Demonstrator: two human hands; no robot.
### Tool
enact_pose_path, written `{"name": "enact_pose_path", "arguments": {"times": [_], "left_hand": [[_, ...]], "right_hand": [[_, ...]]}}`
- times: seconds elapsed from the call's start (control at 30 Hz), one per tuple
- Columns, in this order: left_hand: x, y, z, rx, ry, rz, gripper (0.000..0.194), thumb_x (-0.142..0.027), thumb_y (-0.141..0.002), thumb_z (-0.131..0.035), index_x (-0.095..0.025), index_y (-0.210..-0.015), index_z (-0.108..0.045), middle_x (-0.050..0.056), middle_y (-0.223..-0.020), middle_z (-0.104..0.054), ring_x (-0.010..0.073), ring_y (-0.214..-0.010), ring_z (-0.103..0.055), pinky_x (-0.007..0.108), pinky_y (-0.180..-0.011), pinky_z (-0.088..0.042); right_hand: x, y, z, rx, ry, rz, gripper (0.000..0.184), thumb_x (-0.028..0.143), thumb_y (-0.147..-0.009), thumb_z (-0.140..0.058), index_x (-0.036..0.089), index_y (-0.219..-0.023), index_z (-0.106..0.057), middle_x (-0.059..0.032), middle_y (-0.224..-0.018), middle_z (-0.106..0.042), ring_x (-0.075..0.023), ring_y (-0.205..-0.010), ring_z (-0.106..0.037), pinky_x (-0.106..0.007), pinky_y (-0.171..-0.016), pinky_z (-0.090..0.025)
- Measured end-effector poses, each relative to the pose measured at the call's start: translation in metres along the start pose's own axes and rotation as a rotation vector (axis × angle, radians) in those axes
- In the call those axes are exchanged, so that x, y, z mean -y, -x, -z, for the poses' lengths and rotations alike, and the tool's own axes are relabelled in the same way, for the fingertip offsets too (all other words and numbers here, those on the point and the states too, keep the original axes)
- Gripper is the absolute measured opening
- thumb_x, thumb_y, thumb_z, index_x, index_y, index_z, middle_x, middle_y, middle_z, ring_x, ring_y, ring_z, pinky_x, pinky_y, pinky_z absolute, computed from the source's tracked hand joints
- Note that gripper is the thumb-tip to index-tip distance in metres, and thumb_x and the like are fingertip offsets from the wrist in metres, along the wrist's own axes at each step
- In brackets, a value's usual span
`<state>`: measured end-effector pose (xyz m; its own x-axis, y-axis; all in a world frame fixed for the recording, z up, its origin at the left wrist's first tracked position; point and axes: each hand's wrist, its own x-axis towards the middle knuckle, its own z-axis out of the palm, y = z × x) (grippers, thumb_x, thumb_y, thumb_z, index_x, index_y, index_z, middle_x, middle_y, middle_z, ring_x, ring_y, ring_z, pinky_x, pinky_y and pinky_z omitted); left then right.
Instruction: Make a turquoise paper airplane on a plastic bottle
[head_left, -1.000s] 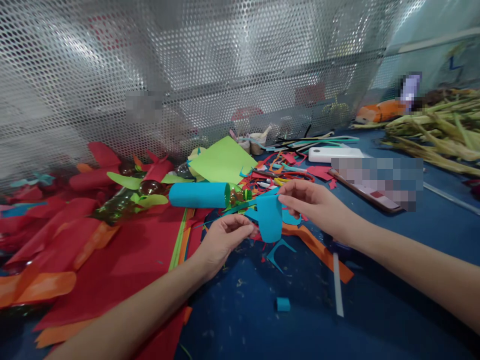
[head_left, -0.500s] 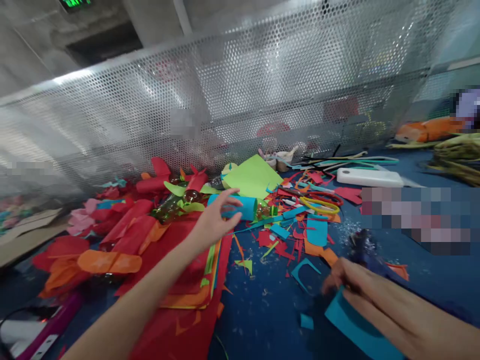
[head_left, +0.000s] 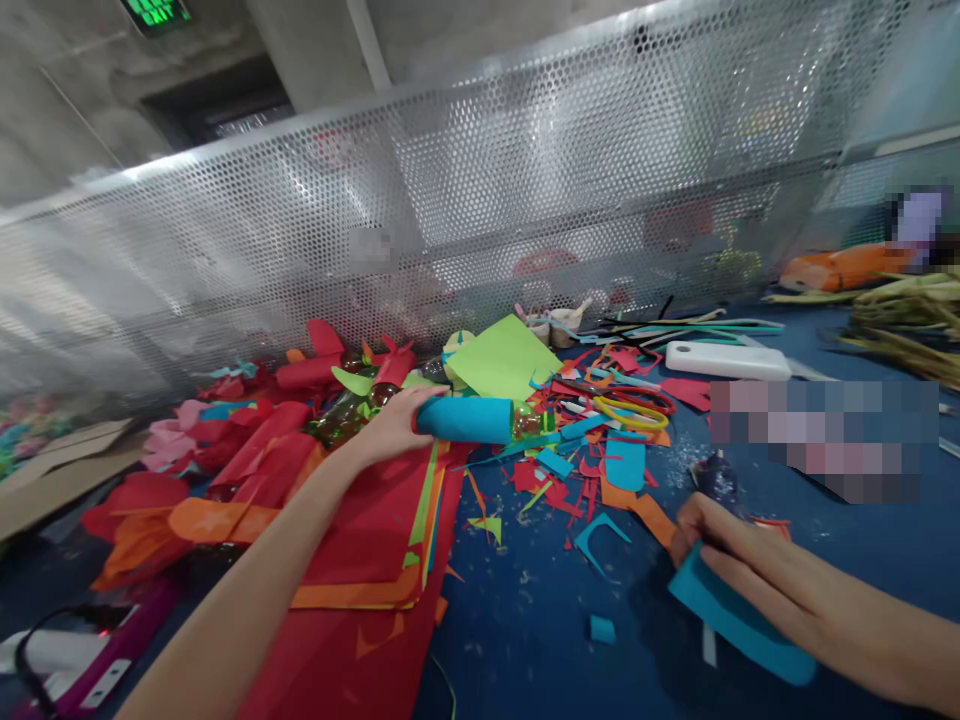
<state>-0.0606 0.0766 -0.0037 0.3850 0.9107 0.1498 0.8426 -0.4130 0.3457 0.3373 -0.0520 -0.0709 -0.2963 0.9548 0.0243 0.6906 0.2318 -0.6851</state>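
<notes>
My left hand (head_left: 390, 425) reaches forward and closes on the left end of a bottle wrapped in blue paper (head_left: 469, 419), which lies on its side among the scraps. My right hand (head_left: 750, 575) rests low at the right on the blue table (head_left: 525, 640), fingers lying along a cut piece of blue paper (head_left: 739, 625) that it holds. Just beyond its knuckles stands a small dark glue bottle (head_left: 716, 475).
Red and orange paper sheets (head_left: 360, 540) cover the left. A lime green sheet (head_left: 502, 360), colourful offcuts, yellow-handled scissors (head_left: 630, 410), a white case (head_left: 727, 360) and small cups lie further back. A perforated metal screen (head_left: 525, 200) walls the table. Dried stalks (head_left: 900, 320) lie right.
My hands have parted. The left went from the blue paper piece forward to the blue-wrapped bottle and closed on it. The right drew back to the table with the paper.
</notes>
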Motion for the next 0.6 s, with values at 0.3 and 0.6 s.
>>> {"name": "enact_pose_path", "arguments": {"times": [0.3, 0.6], "left_hand": [[-0.040, 0.032, -0.035, -0.118, 0.138, 0.101, 0.064, -0.042, -0.071, -0.068, -0.022, -0.126, -0.042, 0.012, -0.124, -0.050, 0.0307, -0.114, -0.050, 0.048, -0.095, -0.041], [-0.075, 0.061, -0.076, -0.128, 0.429, 0.144, 0.041, -0.043, -0.087, -0.047, -0.021, -0.122, -0.047, 0.011, -0.124, -0.052, 0.0250, -0.106, -0.055, 0.037, -0.088, -0.046]], "right_hand": [[0.013, -0.032, 0.022, 0.053, -0.304, -0.040, 0.027, 0.051, -0.083, -0.047, 0.025, -0.083, -0.050, 0.0013, -0.073, -0.054, -0.0173, -0.069, -0.055, -0.029, -0.067, -0.048], [0.076, -0.066, -0.028, 0.316, -0.713, -0.147, 0.010, 0.025, -0.076, -0.065, 0.018, -0.075, -0.058, 0.0048, -0.063, -0.055, -0.0105, -0.061, -0.054, -0.024, -0.063, -0.047]]}}
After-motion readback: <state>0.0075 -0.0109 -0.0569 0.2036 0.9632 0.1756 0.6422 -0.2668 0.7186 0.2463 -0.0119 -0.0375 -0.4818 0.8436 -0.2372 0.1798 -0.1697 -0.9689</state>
